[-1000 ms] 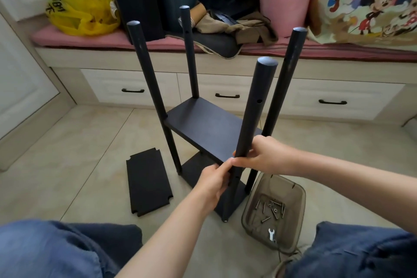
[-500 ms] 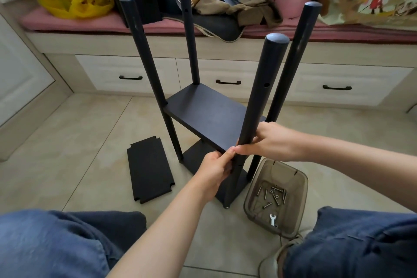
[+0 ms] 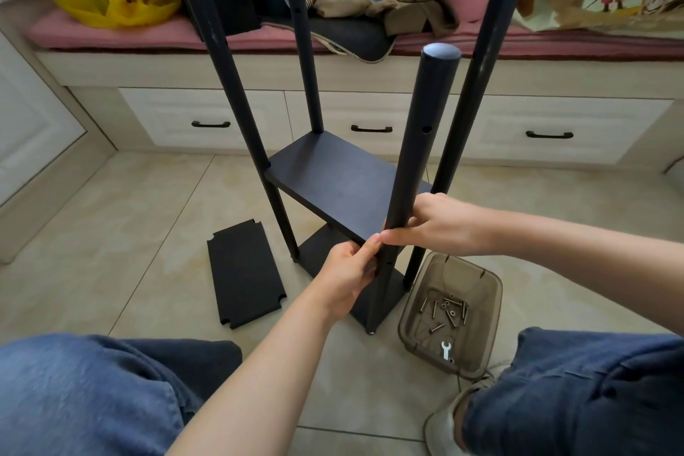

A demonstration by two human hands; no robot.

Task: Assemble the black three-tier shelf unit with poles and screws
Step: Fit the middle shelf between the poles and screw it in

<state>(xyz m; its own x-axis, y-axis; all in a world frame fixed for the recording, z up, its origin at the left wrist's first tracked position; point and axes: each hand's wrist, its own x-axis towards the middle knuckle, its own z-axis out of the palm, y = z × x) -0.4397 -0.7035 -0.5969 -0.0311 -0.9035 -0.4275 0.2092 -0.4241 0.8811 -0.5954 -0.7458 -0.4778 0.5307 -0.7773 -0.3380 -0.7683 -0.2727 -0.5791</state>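
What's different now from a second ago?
Nothing in the scene visibly moved; only the camera view shifted. The right hand still grips the near pole, the left hand still holds the corner of the middle shelf. The loose panel and screw tray lie as before.

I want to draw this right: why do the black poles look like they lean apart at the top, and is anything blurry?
Head view: the wide lens makes the poles fan apart and the drawers curve; soft even light, only faint shadows on the floor; the left hand gripping the shelf, the right hand on the near pole and the screws look sharp.
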